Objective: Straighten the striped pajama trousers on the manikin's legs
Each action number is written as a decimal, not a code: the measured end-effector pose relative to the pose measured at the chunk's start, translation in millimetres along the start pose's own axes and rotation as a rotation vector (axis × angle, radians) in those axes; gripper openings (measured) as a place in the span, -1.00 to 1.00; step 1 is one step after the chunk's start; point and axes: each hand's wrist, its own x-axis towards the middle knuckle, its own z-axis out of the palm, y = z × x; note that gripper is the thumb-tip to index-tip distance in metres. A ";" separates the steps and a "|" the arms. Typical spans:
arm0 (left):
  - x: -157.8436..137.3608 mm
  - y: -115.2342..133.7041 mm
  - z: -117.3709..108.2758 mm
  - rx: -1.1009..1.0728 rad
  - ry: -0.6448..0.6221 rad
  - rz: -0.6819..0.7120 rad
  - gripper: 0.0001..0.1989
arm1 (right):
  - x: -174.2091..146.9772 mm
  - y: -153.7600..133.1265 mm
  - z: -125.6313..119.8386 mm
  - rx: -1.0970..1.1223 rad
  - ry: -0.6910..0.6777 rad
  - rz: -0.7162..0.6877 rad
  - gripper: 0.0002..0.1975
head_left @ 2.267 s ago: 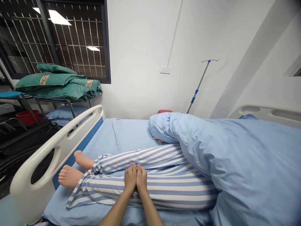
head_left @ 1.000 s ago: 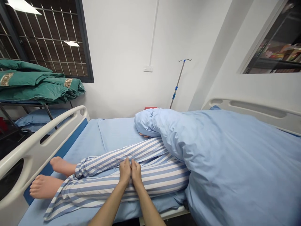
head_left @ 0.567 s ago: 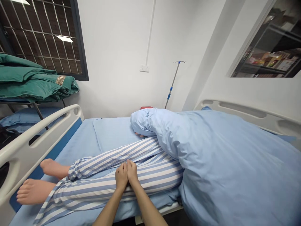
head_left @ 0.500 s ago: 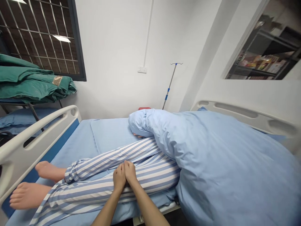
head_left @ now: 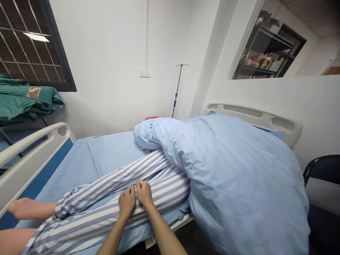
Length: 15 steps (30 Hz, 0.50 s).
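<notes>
A figure, person or manikin I cannot tell, lies on the bed in blue-and-white striped trousers [head_left: 106,198]. My left hand [head_left: 127,201] is curled into a fist on the nearer trouser leg, around the knee or thigh. Just right of it, my right hand [head_left: 144,192] also makes a fist over the same leg. A narrow gap separates the two hands, and I see nothing held in either. A bare foot [head_left: 29,209] shows at lower left. The light blue quilt [head_left: 225,170] covers the upper body; some fingertips [head_left: 145,149] peek out from under its edge.
Pale bed end boards stand at left [head_left: 57,138] and at right [head_left: 239,110]. Behind the bed rises an IV pole [head_left: 177,88] by the wall. Green folded fabric [head_left: 29,99] lies at far left. A dark chair [head_left: 325,170] is at the right edge.
My hands were side by side and touching; now they are slightly apart, with the right hand a little higher. My view has turned to the right, bringing the chair into sight.
</notes>
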 end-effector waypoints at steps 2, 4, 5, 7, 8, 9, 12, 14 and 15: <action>-0.7 0.9 -1.2 -0.037 -0.008 -0.005 -0.66 | 1.1 -1.4 -2.0 0.005 0.003 0.008 -0.53; 0.8 2.4 -3.9 -0.101 -0.022 -0.030 -0.65 | 1.9 -1.9 -3.6 0.014 0.011 0.018 -0.53; 2.8 4.0 -5.9 -0.144 -0.034 -0.043 -0.65 | 2.1 -1.7 -4.1 0.022 0.015 0.021 -0.53; 9.0 9.4 -10.5 -0.249 -0.044 -0.059 -0.64 | 2.3 -0.8 -4.5 0.048 0.019 0.028 -0.53; 12.7 13.3 -12.6 -0.306 -0.033 -0.061 -0.63 | 2.5 -0.2 -4.5 0.066 0.022 0.033 -0.54; 16.5 17.7 -14.1 -0.365 -0.008 -0.067 -0.63 | 2.6 0.5 -4.5 0.087 0.026 0.039 -0.54; 23.3 30.0 -11.5 -0.538 0.092 -0.129 -0.62 | 3.5 2.1 -4.5 0.166 0.036 0.045 -0.55; 22.3 33.6 -3.7 -0.596 0.115 -0.152 -0.61 | 4.0 2.9 -4.3 0.218 0.048 0.050 -0.55; 20.4 33.7 1.1 -0.588 0.113 -0.148 -0.62 | 4.0 3.3 -4.1 0.237 0.056 0.057 -0.55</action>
